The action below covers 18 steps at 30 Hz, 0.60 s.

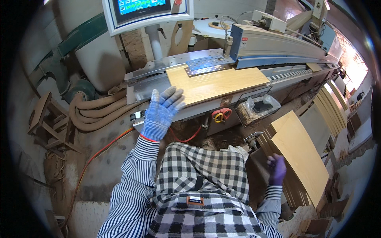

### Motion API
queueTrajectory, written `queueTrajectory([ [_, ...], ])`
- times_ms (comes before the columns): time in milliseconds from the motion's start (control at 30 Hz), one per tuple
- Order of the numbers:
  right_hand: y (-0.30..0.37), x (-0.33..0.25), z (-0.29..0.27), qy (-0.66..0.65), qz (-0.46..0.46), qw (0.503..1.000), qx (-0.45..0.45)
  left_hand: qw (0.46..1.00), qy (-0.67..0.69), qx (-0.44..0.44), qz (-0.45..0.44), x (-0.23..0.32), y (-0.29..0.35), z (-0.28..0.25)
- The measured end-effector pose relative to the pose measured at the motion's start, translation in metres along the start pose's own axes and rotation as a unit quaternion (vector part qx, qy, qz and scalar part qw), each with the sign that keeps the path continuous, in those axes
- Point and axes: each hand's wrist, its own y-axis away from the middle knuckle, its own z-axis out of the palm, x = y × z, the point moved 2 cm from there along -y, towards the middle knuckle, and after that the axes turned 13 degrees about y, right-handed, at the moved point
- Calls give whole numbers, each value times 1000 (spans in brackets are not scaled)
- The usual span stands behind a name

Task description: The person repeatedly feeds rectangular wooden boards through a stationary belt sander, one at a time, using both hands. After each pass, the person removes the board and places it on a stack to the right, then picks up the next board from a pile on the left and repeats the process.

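My left hand (162, 113), in a blue knit glove with greyish fingertips, is raised with its fingers stretched out. It overlaps the near left corner of a light wood-grain panel (222, 84); whether it touches the panel I cannot tell. That panel lies on the machine's bed, its far edge beside a perforated metal plate (208, 64). Low at my right side, my right hand (276, 168) wears a purple glove. Its fingers are curled in, and nothing shows in them. Just beyond it stands a stack of similar panels (303, 152).
A control screen (141, 8) on a post rises behind the bed's left end. Thick hoses (101, 113) and a wooden stool (49, 123) are at left. Below the bed hang a lined wire basket (258, 109) and a red and yellow tape roll (221, 115). More panels (331, 109) stand farther right.
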Motion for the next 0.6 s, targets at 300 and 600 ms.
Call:
queueTrajectory([
  [300, -11, 38, -55, -243, 66, 961, 116, 956, 144, -252, 34, 6, 66, 124],
  [600, 35, 57, -110, -270, 124, 950, 91, 884, 133, -377, 243, 22, 135, 197],
])
